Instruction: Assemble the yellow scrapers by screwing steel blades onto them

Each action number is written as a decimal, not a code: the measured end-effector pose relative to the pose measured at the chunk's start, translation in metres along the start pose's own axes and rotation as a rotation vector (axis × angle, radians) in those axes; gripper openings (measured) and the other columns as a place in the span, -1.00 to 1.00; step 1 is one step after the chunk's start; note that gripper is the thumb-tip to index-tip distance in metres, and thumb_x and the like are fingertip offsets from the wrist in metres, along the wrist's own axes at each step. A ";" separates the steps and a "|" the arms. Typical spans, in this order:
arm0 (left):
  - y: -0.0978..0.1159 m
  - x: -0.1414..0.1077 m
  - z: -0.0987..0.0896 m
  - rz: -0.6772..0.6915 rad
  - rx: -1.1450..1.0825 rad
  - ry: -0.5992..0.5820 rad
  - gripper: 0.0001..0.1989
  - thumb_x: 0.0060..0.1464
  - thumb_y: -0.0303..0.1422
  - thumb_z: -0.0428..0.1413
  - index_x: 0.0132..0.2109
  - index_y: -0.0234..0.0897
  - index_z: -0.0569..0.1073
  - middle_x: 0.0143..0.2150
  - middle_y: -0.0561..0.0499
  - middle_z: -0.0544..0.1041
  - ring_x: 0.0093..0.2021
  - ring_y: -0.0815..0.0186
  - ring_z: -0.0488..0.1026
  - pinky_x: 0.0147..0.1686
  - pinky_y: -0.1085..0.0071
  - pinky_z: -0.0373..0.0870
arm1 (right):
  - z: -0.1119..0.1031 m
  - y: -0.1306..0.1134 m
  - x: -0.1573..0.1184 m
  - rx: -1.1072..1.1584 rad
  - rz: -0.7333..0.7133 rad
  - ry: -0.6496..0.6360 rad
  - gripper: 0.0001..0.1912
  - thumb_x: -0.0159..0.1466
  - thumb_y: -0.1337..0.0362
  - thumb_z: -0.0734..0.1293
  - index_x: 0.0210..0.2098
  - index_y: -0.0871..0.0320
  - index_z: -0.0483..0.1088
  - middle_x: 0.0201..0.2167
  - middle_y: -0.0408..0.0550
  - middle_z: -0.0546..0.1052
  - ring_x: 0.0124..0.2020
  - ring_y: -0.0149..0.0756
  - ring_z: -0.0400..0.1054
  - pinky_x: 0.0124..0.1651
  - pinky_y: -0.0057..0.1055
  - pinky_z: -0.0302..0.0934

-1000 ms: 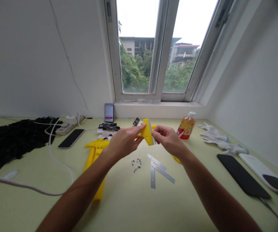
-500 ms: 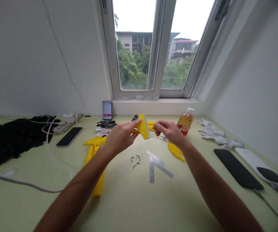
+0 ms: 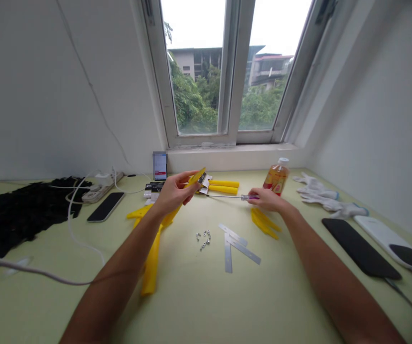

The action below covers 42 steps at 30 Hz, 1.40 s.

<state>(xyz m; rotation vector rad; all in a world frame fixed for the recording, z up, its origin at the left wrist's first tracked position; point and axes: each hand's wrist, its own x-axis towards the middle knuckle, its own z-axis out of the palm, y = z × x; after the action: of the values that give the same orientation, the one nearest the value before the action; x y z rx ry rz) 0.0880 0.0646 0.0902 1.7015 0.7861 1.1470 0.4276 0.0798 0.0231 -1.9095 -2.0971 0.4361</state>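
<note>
My left hand (image 3: pixel 176 191) is closed around a yellow scraper (image 3: pixel 196 177), whose head is tilted nearly edge-on. At the right, my right hand (image 3: pixel 266 199) has its fingers on the handle of a screwdriver (image 3: pixel 227 196), with the thin shaft pointing left along the table. Below, several small screws and nuts (image 3: pixel 204 238) lie in a loose group. Three flat metal blades (image 3: pixel 237 246) overlap beside them. More yellow scraper parts (image 3: pixel 150 267) lie under my left forearm, partly hidden. Yellow pieces (image 3: pixel 264 222) rest just below my right hand.
Yellow handles (image 3: pixel 223 187) lie behind the screwdriver. A drink bottle (image 3: pixel 276 177) stands behind my right hand, near white gloves (image 3: pixel 317 197). Phones (image 3: pixel 106 207) and a black power bank (image 3: pixel 360 248) flank the work area. A white cable (image 3: pixel 70 224) crosses the left side near a power strip (image 3: pixel 100 187).
My right hand has moved right and down from near the scraper onto the screwdriver handle. My left hand has turned the scraper so its broad face no longer shows, and shifted slightly left.
</note>
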 end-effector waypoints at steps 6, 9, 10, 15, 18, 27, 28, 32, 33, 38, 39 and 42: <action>-0.003 0.005 -0.005 -0.081 -0.166 0.045 -0.67 -0.03 -0.15 0.28 -0.31 -0.35 0.44 -0.60 0.12 0.38 -0.68 0.51 0.25 -0.71 0.55 0.14 | -0.054 -0.023 -0.025 0.052 -0.126 0.174 -0.64 0.28 0.05 0.26 -0.13 0.18 0.50 -0.34 0.03 0.60 -0.35 -0.19 0.46 -0.30 -0.34 0.25; -0.004 0.007 -0.005 -0.133 -0.252 0.082 -0.66 -0.06 -0.17 0.29 -0.34 -0.34 0.39 -0.61 0.13 0.36 -0.68 0.51 0.24 -0.70 0.56 0.12 | -0.081 -0.031 -0.047 0.108 -0.230 0.262 -0.58 0.25 -0.03 0.30 -0.13 0.15 0.53 -0.31 0.02 0.60 -0.34 -0.20 0.47 -0.29 -0.34 0.28; -0.005 0.007 -0.005 -0.150 -0.278 0.090 -0.66 -0.06 -0.16 0.29 -0.35 -0.33 0.38 -0.62 0.14 0.34 -0.68 0.52 0.23 -0.70 0.56 0.11 | -0.087 -0.034 -0.054 0.137 -0.242 0.276 -0.58 0.23 -0.05 0.31 -0.13 0.14 0.53 -0.28 0.03 0.60 -0.33 -0.19 0.47 -0.29 -0.34 0.30; -0.008 0.009 -0.005 -0.194 -0.354 0.081 -0.66 -0.03 -0.16 0.27 -0.34 -0.34 0.36 -0.63 0.16 0.31 -0.69 0.54 0.21 -0.69 0.57 0.08 | -0.096 -0.046 -0.071 0.163 -0.258 0.275 -0.57 0.22 -0.05 0.34 -0.09 0.11 0.54 -0.23 0.04 0.61 -0.32 -0.16 0.49 -0.32 -0.31 0.33; -0.008 0.009 -0.006 -0.209 -0.364 0.071 -0.65 -0.03 -0.16 0.27 -0.33 -0.34 0.36 -0.63 0.16 0.31 -0.68 0.55 0.21 -0.68 0.58 0.08 | -0.093 -0.050 -0.070 0.100 -0.289 0.298 -0.58 0.22 -0.04 0.33 -0.09 0.11 0.56 -0.27 0.05 0.61 -0.36 -0.16 0.48 -0.31 -0.28 0.33; -0.014 0.010 -0.007 -0.207 -0.369 0.058 -0.66 -0.01 -0.16 0.27 -0.33 -0.35 0.38 -0.63 0.16 0.30 -0.68 0.56 0.19 -0.69 0.59 0.04 | -0.093 -0.050 -0.066 0.093 -0.289 0.281 -0.55 0.23 -0.06 0.32 -0.09 0.11 0.55 -0.28 0.03 0.61 -0.36 -0.15 0.49 -0.29 -0.26 0.33; -0.015 0.011 -0.007 -0.207 -0.370 0.058 -0.67 -0.01 -0.17 0.27 -0.33 -0.35 0.38 -0.63 0.16 0.30 -0.68 0.56 0.19 -0.70 0.59 0.04 | -0.093 -0.050 -0.067 0.099 -0.285 0.276 -0.55 0.23 -0.06 0.32 -0.09 0.11 0.55 -0.28 0.03 0.61 -0.36 -0.15 0.49 -0.30 -0.26 0.34; -0.015 0.011 -0.008 -0.203 -0.392 0.058 -0.68 0.00 -0.18 0.27 -0.33 -0.35 0.38 -0.64 0.16 0.30 -0.69 0.55 0.19 -0.70 0.59 0.04 | -0.094 -0.053 -0.068 0.086 -0.291 0.284 -0.57 0.22 -0.06 0.32 -0.10 0.10 0.55 -0.29 0.01 0.61 -0.35 -0.15 0.50 -0.29 -0.26 0.34; -0.014 0.011 -0.008 -0.203 -0.396 0.058 -0.68 -0.01 -0.17 0.27 -0.33 -0.34 0.38 -0.64 0.16 0.30 -0.69 0.55 0.19 -0.69 0.59 0.04 | -0.094 -0.054 -0.068 0.074 -0.292 0.287 -0.57 0.22 -0.06 0.31 -0.10 0.10 0.55 -0.29 0.01 0.61 -0.35 -0.15 0.50 -0.28 -0.26 0.34; -0.014 0.012 -0.008 -0.210 -0.424 0.066 -0.67 -0.03 -0.17 0.28 -0.33 -0.34 0.38 -0.63 0.17 0.29 -0.69 0.55 0.19 -0.70 0.59 0.04 | -0.094 -0.056 -0.070 0.062 -0.277 0.288 -0.55 0.23 -0.07 0.30 -0.10 0.11 0.55 -0.30 0.02 0.61 -0.37 -0.16 0.49 -0.31 -0.27 0.33; -0.014 0.012 -0.008 -0.213 -0.434 0.066 -0.66 -0.03 -0.17 0.28 -0.33 -0.34 0.38 -0.63 0.17 0.29 -0.69 0.55 0.19 -0.70 0.59 0.04 | -0.095 -0.057 -0.071 0.058 -0.275 0.292 -0.55 0.23 -0.08 0.30 -0.10 0.11 0.55 -0.30 0.02 0.61 -0.37 -0.16 0.49 -0.32 -0.28 0.33; -0.015 0.012 -0.009 -0.226 -0.461 0.062 -0.65 -0.05 -0.17 0.29 -0.33 -0.34 0.38 -0.62 0.18 0.29 -0.69 0.56 0.17 -0.70 0.59 0.03 | -0.096 -0.059 -0.074 0.024 -0.285 0.322 -0.55 0.23 -0.08 0.31 -0.12 0.11 0.56 -0.31 0.02 0.62 -0.38 -0.16 0.49 -0.32 -0.27 0.32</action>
<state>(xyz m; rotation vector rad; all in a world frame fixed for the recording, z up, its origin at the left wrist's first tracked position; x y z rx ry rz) 0.0839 0.0839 0.0816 1.1710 0.6682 1.1234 0.4180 0.0051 0.1344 -1.5144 -2.0864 0.0842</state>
